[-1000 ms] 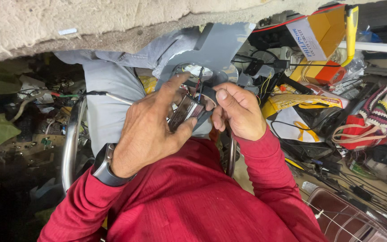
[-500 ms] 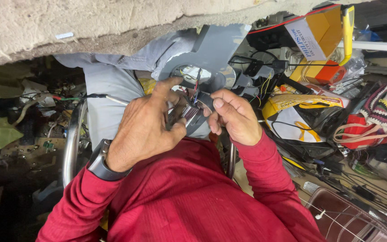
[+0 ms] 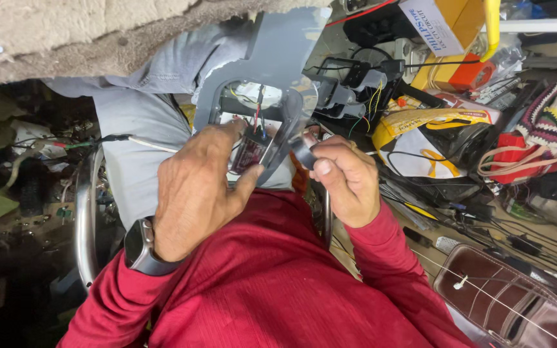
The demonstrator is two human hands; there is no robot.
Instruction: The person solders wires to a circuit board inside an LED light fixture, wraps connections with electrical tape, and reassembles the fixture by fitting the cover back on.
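The left hand [image 3: 191,193] holds a small dark module [image 3: 250,152] with red and black wires [image 3: 259,115] running up from it, pinched between thumb and fingers against the opening of a grey plastic housing [image 3: 272,58]. A moment ago both hands were bunched close together over this module; now the right hand [image 3: 346,183] has pulled off toward 3 o'clock, and the two hands sit near each other but apart. That leaves the module resting in the left grip alone, so the fiddling with both hands looks finished for now and the part seems steadied in the housing's window.

The right grip is closed around a small grey piece [image 3: 304,154], held between thumb and forefinger; what it is cannot be told from here. A dark watch [image 3: 138,248] sits on the left wrist above the red sleeve [image 3: 278,290].

The housing lies across the lap, on grey trousers [image 3: 140,138]. At 2 o'clock of the hands lies a yellow and white bag [image 3: 420,138], and at 1 o'clock an orange box [image 3: 456,26]. At 4 o'clock stands a brown leather case [image 3: 517,303].
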